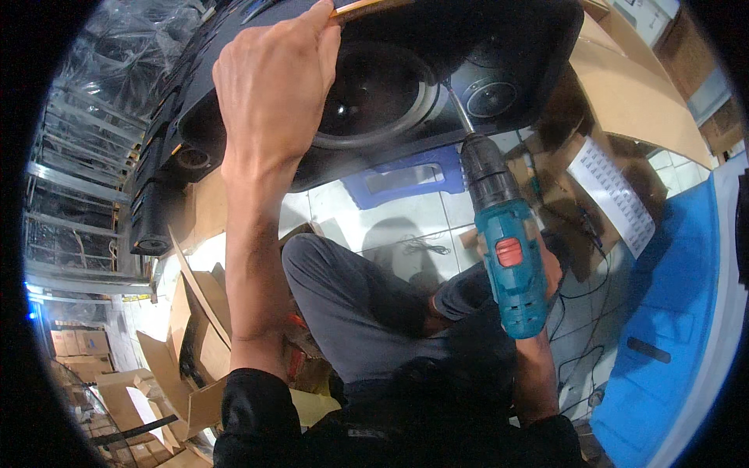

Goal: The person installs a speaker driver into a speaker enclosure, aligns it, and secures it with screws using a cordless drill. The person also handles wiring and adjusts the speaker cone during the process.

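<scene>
A black speaker cabinet with a large round woofer and a smaller round driver fills the top of the view. My right hand is wrapped around the grip of a teal and black cordless drill, whose body hides most of the fingers. The drill's long bit slants up to the cabinet face, its tip beside the woofer's rim, between the two drivers. Over the cabinet's left part, my left hand is closed, its fingertips beside an orange strip. What those fingers grip is hidden.
A blue plastic stool stands under the cabinet on white tiles. Cardboard pieces and a printed sheet lie at right, near a blue panel and loose cables. Open cardboard boxes crowd the left.
</scene>
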`<control>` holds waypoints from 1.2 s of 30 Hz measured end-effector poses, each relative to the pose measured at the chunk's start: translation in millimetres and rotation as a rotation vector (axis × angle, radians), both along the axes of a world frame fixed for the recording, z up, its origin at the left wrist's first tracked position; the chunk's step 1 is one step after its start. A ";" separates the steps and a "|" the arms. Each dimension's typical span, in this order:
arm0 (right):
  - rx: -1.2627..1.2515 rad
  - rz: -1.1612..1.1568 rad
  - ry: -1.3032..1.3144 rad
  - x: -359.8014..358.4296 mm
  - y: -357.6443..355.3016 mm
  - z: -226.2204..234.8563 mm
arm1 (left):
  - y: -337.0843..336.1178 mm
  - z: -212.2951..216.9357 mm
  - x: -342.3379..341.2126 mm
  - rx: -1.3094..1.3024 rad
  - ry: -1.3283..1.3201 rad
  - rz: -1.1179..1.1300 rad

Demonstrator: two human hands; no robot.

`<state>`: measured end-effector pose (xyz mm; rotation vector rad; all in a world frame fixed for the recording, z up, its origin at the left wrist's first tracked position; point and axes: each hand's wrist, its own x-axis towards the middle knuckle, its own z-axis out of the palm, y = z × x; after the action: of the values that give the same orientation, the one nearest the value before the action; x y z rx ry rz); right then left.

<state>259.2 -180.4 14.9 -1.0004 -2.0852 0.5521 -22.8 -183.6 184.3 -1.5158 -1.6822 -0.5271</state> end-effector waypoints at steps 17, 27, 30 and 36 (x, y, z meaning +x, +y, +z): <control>0.042 0.023 -0.054 2.3 22.4 -17.4 | 3.4 -9.1 -7.5 0.090 0.033 -0.047; 0.286 0.193 0.141 -2.5 33.5 -11.3 | 6.0 -9.8 -10.2 0.077 0.101 0.002; 0.296 0.187 0.115 0.9 36.6 -2.7 | 6.1 -10.1 -8.8 0.060 0.093 0.040; 0.456 0.201 0.103 15.4 22.4 5.2 | 3.5 -5.7 -0.9 0.002 -0.029 0.076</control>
<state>274.6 -158.0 20.1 -0.4955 -2.0989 0.2011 -23.7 -180.1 178.7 -1.4427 -1.7537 -0.5127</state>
